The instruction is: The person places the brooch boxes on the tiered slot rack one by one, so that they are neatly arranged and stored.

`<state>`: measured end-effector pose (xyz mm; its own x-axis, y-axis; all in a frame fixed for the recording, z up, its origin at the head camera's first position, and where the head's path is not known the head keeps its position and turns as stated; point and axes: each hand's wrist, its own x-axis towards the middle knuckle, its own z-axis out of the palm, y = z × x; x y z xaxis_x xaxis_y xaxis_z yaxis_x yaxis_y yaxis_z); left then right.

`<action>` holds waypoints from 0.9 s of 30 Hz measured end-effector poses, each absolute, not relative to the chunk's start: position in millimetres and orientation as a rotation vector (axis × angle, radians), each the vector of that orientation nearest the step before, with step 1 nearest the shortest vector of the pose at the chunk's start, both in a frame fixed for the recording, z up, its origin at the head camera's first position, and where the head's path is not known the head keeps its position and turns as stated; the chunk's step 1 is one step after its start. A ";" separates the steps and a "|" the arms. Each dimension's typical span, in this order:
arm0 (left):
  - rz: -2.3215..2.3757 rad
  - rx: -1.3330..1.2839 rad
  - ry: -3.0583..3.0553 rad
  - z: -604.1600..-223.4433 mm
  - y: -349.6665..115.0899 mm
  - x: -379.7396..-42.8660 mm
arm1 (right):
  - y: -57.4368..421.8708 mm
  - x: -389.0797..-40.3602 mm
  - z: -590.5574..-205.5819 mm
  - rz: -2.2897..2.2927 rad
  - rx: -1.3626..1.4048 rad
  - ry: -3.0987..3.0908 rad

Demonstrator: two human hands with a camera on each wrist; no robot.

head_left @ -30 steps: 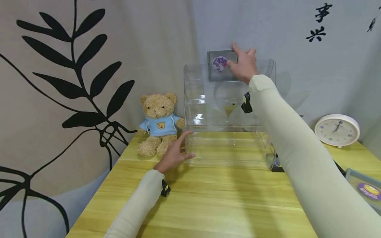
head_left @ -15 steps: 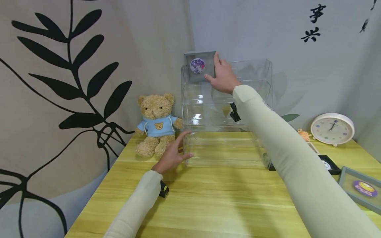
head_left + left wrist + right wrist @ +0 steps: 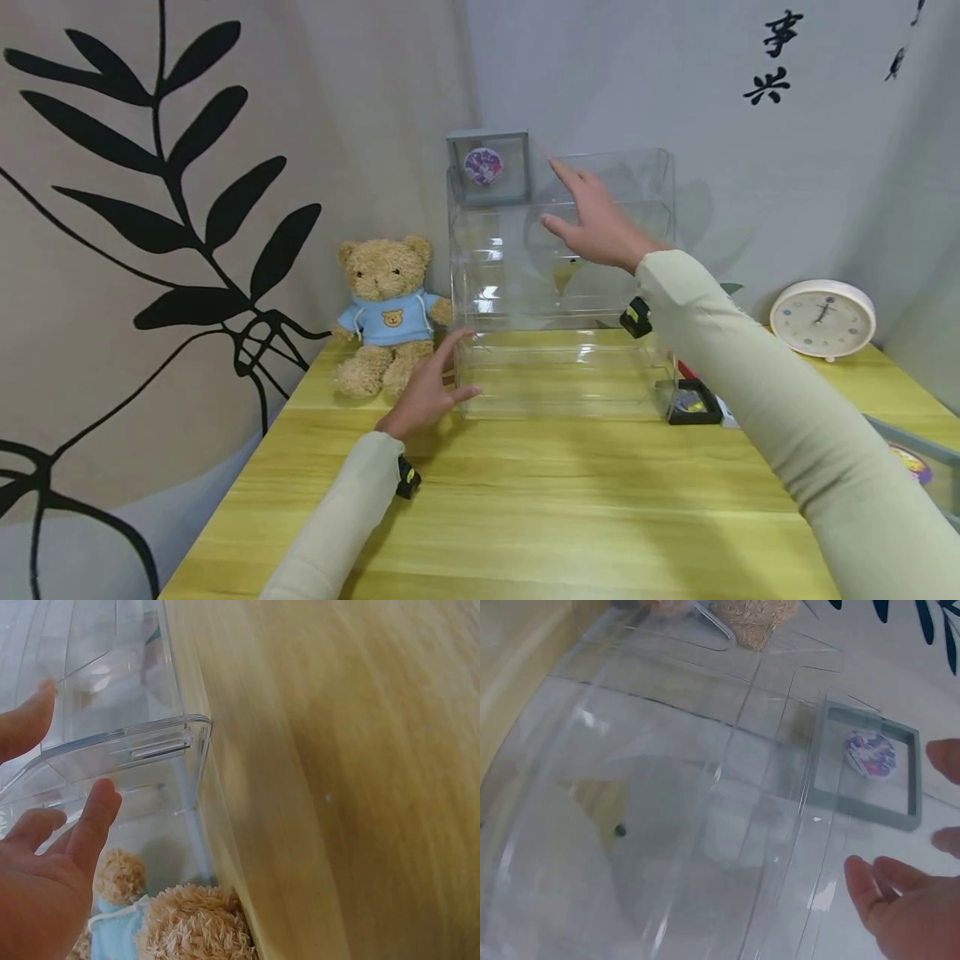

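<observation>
1. The person is standing at a yellow wooden counter, and a clear acrylic display rack with stepped shelves is standing on it, close to the wall.
2. The left hand is resting against the lower left corner of the rack; its grip is open, with the fingers straight and spread, and it is holding nothing. In the left wrist view the fingertips are lying just at the clear edge of the rack.
3. The right hand is hovering in front of the upper part of the rack; its grip is also open, the fingers are relaxed and spread, and nothing is between them.
4. A grey framed badge with a purple round picture is standing on the top shelf, at the left end of the rack. It is just beside the right hand but apart from it. The right wrist view is showing the same frame through the clear wall, with the fingers near it and not touching.
5. A teddy bear in a blue hoodie is sitting left of the rack, near the left hand.
6. A white clock is standing far to the right, and a small black case is lying just beside the right foot of the rack.
</observation>
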<state>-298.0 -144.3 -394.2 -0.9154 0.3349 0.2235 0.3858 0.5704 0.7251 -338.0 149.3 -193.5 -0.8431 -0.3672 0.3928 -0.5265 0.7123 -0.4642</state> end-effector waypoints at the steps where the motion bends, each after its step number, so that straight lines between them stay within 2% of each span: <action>1: -1.281 -0.622 -2.729 -393.3 -144.5 -298.1 | 155.9 -332.6 -195.6 0.832 0.702 -2.649; 13: -1.332 -0.643 -2.721 -392.3 -147.0 -297.5 | 251.4 -274.4 -251.3 0.787 0.661 -2.698; 27: -1.324 -0.638 -2.717 -393.4 -144.0 -296.8 | 352.3 -242.3 -303.2 0.509 0.545 -2.891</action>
